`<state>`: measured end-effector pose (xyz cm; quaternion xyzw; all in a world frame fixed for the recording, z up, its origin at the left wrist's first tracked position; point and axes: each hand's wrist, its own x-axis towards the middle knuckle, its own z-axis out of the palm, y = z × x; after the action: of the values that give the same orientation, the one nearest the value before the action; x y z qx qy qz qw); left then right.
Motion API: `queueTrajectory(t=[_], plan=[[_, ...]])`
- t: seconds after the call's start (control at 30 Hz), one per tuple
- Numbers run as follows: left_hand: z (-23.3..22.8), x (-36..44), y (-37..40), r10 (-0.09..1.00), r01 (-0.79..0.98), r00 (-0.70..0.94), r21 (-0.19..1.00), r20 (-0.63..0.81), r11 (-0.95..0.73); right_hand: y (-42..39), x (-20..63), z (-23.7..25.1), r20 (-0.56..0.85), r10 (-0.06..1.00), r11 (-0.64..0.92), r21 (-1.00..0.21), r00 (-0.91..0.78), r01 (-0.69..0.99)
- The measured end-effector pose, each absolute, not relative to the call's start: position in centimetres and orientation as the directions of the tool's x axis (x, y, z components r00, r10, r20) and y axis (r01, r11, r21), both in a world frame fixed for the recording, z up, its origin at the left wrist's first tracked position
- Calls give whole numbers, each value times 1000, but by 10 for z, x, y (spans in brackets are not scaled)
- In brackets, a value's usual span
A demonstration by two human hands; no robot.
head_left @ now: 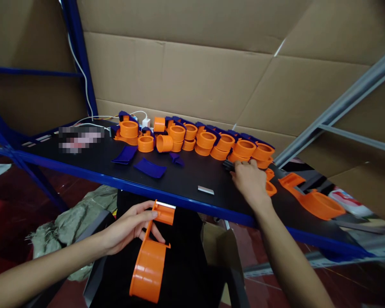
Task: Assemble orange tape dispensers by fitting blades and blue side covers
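Observation:
My left hand (128,229) holds an orange plastic tape dispenser (150,261) below the table's front edge, its toothed metal blade pointing up. My right hand (250,182) reaches across the black tabletop (186,179) and its fingers close on a small black part (227,166) beside a row of orange dispensers (211,141) with blue pieces on them. A small metal blade (205,190) lies on the table between my hands.
Flat blue pieces (150,167) lie left of centre. Another orange dispenser (317,201) lies on the table at right. White cables and a charger (146,122) sit at the back. Cardboard walls stand behind. A blue rail (179,201) edges the table; a grey sack (80,218) lies below.

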<state>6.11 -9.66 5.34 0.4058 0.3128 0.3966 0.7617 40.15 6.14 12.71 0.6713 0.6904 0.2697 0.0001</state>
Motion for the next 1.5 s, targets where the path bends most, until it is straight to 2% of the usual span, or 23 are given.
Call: queueTrajectory(t=[0.37, 0.5, 0.53, 0.6, 0.67, 0.7, 0.77, 0.9, 0.97, 1.07, 1.2, 1.33, 1.43, 1.5], plan=[[54, 61, -97, 852, -337, 499, 870, -158, 359, 80, 410, 128, 278, 957, -2, 277, -78, 961], [54, 61, -98, 866, -340, 473, 873, -163, 350, 72, 404, 132, 254, 956, 100, 197, -150, 975], [54, 61, -98, 868, -340, 470, 874, -161, 346, 64, 398, 134, 251, 944, 183, 147, -216, 972], [53, 62, -98, 871, -346, 467, 875, -152, 338, 42, 382, 136, 262, 877, 429, -44, -404, 902], [53, 62, -98, 875, -359, 463, 873, -140, 329, 14, 361, 137, 299, 755, 655, -286, -584, 700], [54, 63, -98, 880, -370, 456, 870, -135, 326, 0, 349, 137, 309, 696, 715, -372, -648, 592], [54, 63, -98, 891, -396, 435, 861, -132, 321, -21, 327, 132, 321, 606, 773, -450, -728, 446], [56, 63, -98, 898, -414, 421, 854, -126, 314, -35, 294, 108, 424, 539, 829, -416, -728, 372], [56, 62, -98, 906, -415, 407, 861, -113, 294, -35, 284, 94, 506, 558, 828, -397, -658, 396], [53, 61, -98, 923, -405, 371, 878, -97, 256, -39, 271, 78, 567, 611, 792, -436, -553, 428], [53, 62, -100, 929, -343, 356, 910, -101, 231, -52, 262, 73, 525, 675, 737, -491, -518, 463], [57, 63, -99, 940, -347, 326, 911, -103, 221, -46, 264, 88, 503, 669, 743, -471, -548, 475], [56, 63, -98, 936, -396, 325, 879, -136, 265, -11, 268, 114, 485, 706, 701, -380, -516, 603], [54, 62, -98, 933, -412, 326, 865, -155, 287, 24, 268, 132, 419, 762, 622, -257, -495, 740]])
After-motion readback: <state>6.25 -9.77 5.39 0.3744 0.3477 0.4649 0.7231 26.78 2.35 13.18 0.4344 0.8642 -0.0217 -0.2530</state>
